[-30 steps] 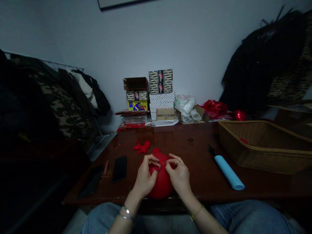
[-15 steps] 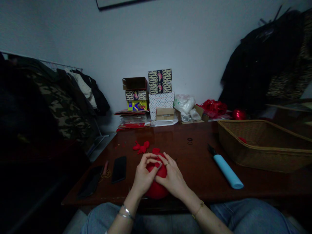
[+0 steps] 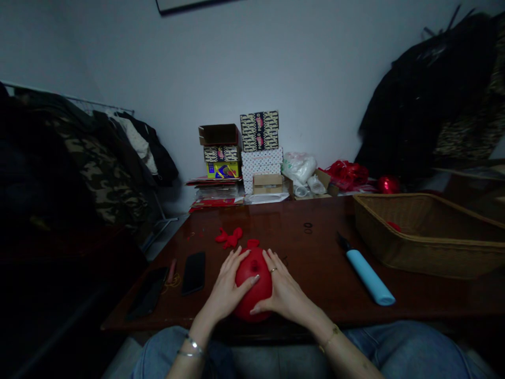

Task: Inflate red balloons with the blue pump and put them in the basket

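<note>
A round red balloon sits at the table's near edge, its dark knot or neck on top facing me. My left hand lies along its left side, fingers spread and thumb across the front. From the right, my right hand, with a ring on one finger, cups the other side. Both hands hold the balloon between them. Just behind it is a small red piece, partly hidden. Farther left lie limp red balloons in a small pile.
To the right lie a light-blue hand pump with a black nozzle and a wicker basket with something red inside. Left are a phone, another dark flat object and thin yellow bands. Stacked boxes stand at the back.
My fingers have left the balloon's neck and moved apart, down onto its two sides. More of the balloon's top now shows.
</note>
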{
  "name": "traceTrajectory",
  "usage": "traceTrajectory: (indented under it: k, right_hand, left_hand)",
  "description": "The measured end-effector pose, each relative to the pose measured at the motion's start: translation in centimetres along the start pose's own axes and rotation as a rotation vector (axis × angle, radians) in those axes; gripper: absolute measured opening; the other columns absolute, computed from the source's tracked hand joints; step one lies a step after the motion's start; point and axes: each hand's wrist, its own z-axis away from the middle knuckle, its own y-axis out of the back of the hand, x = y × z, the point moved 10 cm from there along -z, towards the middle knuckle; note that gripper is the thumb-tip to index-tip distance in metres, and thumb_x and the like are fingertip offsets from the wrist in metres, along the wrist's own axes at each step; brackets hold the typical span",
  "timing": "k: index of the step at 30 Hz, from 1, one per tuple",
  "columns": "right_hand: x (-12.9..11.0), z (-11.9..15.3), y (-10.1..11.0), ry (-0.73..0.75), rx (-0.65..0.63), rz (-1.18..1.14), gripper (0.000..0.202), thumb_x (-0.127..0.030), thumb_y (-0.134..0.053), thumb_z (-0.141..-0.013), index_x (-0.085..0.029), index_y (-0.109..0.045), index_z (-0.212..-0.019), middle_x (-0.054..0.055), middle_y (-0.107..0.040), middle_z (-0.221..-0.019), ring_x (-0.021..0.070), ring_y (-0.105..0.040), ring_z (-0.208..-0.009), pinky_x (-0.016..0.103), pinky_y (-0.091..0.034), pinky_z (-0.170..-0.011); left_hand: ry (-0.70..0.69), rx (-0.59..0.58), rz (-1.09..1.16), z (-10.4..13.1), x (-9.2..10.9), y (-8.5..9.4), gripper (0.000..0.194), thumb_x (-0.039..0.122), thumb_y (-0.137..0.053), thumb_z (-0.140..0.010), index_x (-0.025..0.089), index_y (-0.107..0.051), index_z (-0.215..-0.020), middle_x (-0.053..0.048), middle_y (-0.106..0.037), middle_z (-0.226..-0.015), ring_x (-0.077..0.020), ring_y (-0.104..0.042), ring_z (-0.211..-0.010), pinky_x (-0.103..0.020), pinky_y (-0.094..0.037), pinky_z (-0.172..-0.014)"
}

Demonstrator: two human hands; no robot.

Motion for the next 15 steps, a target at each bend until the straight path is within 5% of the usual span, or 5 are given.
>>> traceTrajectory:
  k: [5,10,15]
  right_hand:
    - [-0.4,0.1,0.3,-0.029,0.012,0.038,0.120,-0.052,-0.079,-0.045,-0.019,-0.016,-0.143,0.014,-0.015,-0.150,0.0287,-0.011,-0.137,0.046,-0.022,-0.108]
    - [-1.1,-0.1,0.5,0.003,-0.008,-0.133,0.118,-0.046,-0.081,-0.045,-0.019,-0.020,-0.142,0.016,-0.015,-0.149,0.0297,-0.009,-0.137,0.049,-0.019,-0.108]
    - [-0.7,-0.8,2.1,-0.012,0.189,-0.360,0.038,-0.034,-0.064,-0.073,-0.025,-0.059,-0.110,0.008,-0.046,-0.136,0.0221,-0.031,-0.131,0.044,-0.026,-0.105]
  left_hand:
    - [-0.012,0.029,0.034,-0.4,0.8,0.0,0.042,0.035,-0.058,-0.080,0.030,-0.055,-0.121,-0.008,-0.042,-0.140,-0.0269,-0.028,-0.133,-0.056,-0.018,-0.106]
    - [0.052,0.190,0.162,-0.8,-0.3,0.7,0.018,0.035,-0.056,-0.082,0.026,-0.071,-0.088,-0.006,-0.060,-0.122,-0.0244,-0.040,-0.127,-0.054,-0.020,-0.106]
    - [0.114,0.232,0.237,-0.8,-1.3,0.6,0.024,0.036,-0.051,-0.085,0.027,-0.072,-0.091,-0.006,-0.060,-0.122,-0.0229,-0.041,-0.126,-0.053,-0.015,-0.108]
